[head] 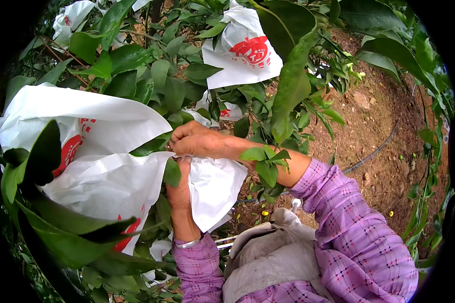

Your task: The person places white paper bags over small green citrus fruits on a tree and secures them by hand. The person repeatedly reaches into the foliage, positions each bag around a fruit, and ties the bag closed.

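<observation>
A white paper fruit bag (214, 189) hangs at the centre, its gathered top between my two hands. My left hand (181, 185) reaches up from below, thumb at the bag's top edge, and grips it there. Above it my right hand (197, 141) has its fingers curled close to the same edge; leaves and the hand itself hide what its fingertips touch. Just left of my hands are two larger white paper bags, an upper one (125, 117) and a lower one (110, 185), both with red print. A green leaf (172, 173) partly covers my left hand.
Another printed paper bag (242, 49) hangs above, and one more (74, 17) at the upper left. Leafy branches surround my hands, with a large leaf (294, 87) near the camera. A dark hose (375, 151) crosses the brown soil (379, 181) on the right.
</observation>
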Motion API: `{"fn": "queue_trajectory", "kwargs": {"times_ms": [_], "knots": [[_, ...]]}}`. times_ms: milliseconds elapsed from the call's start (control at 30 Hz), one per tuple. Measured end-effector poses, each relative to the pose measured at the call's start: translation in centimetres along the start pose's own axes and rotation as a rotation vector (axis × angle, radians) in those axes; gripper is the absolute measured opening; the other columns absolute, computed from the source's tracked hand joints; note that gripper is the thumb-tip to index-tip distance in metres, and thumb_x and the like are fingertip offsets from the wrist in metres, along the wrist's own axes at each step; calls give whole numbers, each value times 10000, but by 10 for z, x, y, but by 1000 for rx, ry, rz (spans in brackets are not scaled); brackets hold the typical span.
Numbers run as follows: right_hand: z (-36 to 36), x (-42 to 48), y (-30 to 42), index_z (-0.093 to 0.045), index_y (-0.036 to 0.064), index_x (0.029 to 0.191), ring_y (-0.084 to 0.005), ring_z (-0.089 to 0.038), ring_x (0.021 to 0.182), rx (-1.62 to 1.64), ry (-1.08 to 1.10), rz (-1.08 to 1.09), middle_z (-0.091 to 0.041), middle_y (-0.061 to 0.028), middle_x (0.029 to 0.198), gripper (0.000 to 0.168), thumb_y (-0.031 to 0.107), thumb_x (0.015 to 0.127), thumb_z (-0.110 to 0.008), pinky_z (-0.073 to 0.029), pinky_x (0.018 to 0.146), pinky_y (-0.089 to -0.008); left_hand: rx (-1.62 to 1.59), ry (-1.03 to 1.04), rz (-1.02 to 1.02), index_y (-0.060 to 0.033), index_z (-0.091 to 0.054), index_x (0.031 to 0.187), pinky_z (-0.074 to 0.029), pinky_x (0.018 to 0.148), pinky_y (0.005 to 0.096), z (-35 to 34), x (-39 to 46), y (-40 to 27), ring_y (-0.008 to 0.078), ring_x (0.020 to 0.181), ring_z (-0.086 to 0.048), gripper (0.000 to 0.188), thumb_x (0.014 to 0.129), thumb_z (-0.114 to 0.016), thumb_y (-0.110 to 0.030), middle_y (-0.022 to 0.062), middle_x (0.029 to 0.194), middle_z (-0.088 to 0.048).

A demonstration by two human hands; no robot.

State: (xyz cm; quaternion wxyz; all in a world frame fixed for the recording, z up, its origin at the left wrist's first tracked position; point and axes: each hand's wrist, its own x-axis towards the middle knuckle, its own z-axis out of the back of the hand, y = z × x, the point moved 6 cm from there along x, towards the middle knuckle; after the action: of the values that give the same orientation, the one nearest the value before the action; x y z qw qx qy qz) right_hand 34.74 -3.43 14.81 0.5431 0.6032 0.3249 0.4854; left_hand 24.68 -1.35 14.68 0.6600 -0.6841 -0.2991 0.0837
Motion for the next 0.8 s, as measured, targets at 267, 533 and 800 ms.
{"fn": "queue_trajectory", "kwargs": {"times_ms": [267, 533, 800], "knots": [[-5, 11, -6, -605, -8, 775, -92, -480, 668, -217, -167, -110, -576, -16, 720, 131, 103, 708, -582, -406, 570, -264, 101, 38, -195, 3, -500, 1045, -352, 884, 261, 6, 6, 7, 132, 1011, -447, 195, 868, -475, -76, 49, 1091, -483], [-6, -9, 12, -613, -17, 732, -111, -536, 621, 274, 267, -224, -582, -37, 694, 156, 138, 748, -610, -418, 535, -254, 172, -61, -12, -19, -453, 1089, -447, 740, 268, -11, -21, -19, 144, 854, -536, 256, 912, -443, -205, 85, 1013, -524], [-10, -32, 34, -585, 1, 730, -79, -489, 526, 422, 386, -92, -543, -21, 645, 252, 232, 824, -626, -402, 450, -223, -443, 54, 507, -103, -470, 869, -403, 443, 307, 5, -25, 36, 175, 536, -473, 410, 870, -393, -505, 67, 684, -507]]}}
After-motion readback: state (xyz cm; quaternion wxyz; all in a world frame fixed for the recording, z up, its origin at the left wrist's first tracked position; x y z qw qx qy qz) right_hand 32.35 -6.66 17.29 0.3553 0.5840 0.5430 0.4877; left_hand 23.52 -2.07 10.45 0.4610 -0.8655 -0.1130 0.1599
